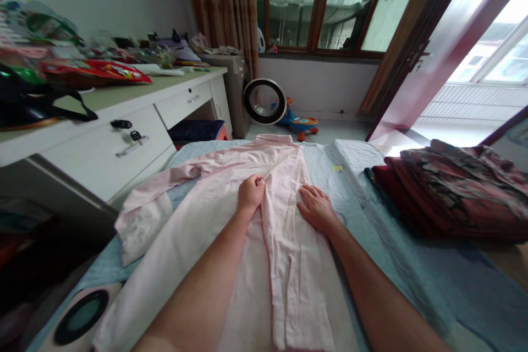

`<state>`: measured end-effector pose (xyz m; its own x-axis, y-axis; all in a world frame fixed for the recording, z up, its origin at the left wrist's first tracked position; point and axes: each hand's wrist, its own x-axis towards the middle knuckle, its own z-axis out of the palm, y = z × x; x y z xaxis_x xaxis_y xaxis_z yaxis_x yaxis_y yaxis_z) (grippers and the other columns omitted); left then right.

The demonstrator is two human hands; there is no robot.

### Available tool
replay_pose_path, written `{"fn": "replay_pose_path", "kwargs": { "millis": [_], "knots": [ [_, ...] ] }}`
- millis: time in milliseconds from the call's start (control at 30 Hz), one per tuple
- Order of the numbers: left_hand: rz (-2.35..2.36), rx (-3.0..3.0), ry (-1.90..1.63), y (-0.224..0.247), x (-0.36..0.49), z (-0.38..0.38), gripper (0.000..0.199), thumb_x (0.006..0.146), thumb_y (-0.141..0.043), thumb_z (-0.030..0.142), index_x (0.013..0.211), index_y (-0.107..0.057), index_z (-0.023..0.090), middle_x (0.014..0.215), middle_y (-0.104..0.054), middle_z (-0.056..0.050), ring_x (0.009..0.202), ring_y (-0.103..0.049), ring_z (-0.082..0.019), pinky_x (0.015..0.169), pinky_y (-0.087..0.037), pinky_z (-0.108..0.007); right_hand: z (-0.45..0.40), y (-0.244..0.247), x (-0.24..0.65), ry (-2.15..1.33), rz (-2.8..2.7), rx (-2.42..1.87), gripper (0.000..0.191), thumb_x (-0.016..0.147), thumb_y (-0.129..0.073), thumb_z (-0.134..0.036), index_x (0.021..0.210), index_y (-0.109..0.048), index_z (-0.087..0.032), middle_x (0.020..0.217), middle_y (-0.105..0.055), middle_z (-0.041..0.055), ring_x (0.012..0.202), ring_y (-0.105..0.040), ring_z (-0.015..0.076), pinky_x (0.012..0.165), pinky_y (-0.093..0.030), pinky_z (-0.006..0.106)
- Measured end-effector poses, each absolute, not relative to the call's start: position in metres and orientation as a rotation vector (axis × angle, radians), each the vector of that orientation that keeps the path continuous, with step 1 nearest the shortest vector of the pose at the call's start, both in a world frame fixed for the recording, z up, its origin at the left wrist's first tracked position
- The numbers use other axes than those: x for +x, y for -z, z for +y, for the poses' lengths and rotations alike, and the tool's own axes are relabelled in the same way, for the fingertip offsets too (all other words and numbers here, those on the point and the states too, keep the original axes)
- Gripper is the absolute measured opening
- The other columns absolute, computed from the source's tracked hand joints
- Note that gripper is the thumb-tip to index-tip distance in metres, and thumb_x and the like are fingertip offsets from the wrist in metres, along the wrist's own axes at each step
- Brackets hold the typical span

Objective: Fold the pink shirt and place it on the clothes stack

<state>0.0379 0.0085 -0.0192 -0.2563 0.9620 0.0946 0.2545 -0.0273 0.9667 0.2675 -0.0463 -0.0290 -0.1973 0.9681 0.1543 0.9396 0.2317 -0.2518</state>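
Head view: the pale pink cotton shirt (214, 220) lies on the light-blue bedspread (350, 176), right sleeve folded inward, left one outstretched — half-folded, seemingly. Left hand (251, 192) pinches the folded sleeve's edge; right (317, 206) presses flat, fingers slightly spread.

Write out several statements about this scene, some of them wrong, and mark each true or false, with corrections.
1. The left hand has its fingers curled at the pale pink long-sleeved shirt. True.
2. The right hand is raised clear of the shirt. False: it rests palm down on it.
3. Both sleeves stretch outward. False: the left sleeve does, but the right sleeve lies over the shirt's body.
4. A stack of folded dark red and patterned cloth lies to the right of the shirt. True.
5. The round, dark-rimmed door of the grey washing machine is shut. False: it stands open.
6. A blue and orange toy stands beyond the shirt. True.
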Motion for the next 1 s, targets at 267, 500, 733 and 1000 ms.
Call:
{"fn": "replay_pose_path", "kwargs": {
  "millis": [267,500,733,1000],
  "knots": [
    [2.125,1.925,-0.810,0.008,0.035,0.001,0.026,0.083,-0.050,0.013,0.096,-0.071,0.019,0.099,-0.072,-0.011,0.093,-0.066,-0.026,0.082,-0.049,-0.035,-0.046,0.029,0.268,-0.163,-2.231,-1.799,0.048,0.092,-0.048,-0.040,0.136,-0.053,-0.022,0.150,-0.046,0.0071,0.137,-0.038,0.0273,0.112,-0.029,0.045],
    [1.521,2.596,-0.876,0.000,0.061,-0.007,0.038,0.091,-0.045,0.016,0.123,-0.064,0.019,0.136,-0.060,-0.011,0.136,-0.044,-0.025,0.116,-0.030,-0.040,-0.047,0.027,0.267,-0.167,-2.236,-1.798,0.048,0.092,-0.047,-0.039,0.137,-0.053,-0.022,0.150,-0.046,0.0074,0.137,-0.037,0.0272,0.112,-0.028,0.045],
    [1.633,2.441,-0.450,0.021,0.063,-0.009,0.054,0.091,-0.053,0.046,0.140,-0.050,0.023,0.153,-0.042,-0.012,0.143,-0.035,-0.033,0.116,-0.028,-0.049,-0.048,0.026,0.266,-0.192,-2.236,-1.815,0.048,0.093,-0.047,-0.040,0.138,-0.052,-0.023,0.151,-0.045,0.0076,0.139,-0.036,0.0269,0.112,-0.028,0.045],
    [1.685,2.441,-0.381,0.023,0.061,-0.008,0.061,0.091,-0.048,0.052,0.145,-0.046,0.022,0.157,-0.036,-0.014,0.143,-0.033,-0.036,0.115,-0.026,-0.050,-0.031,0.010,0.267,-0.269,-2.223,-1.857,0.038,0.084,-0.054,-0.030,0.119,-0.066,-0.024,0.132,-0.061,0.0070,0.118,-0.054,0.0261,0.097,-0.040,0.036]
  ]
}}
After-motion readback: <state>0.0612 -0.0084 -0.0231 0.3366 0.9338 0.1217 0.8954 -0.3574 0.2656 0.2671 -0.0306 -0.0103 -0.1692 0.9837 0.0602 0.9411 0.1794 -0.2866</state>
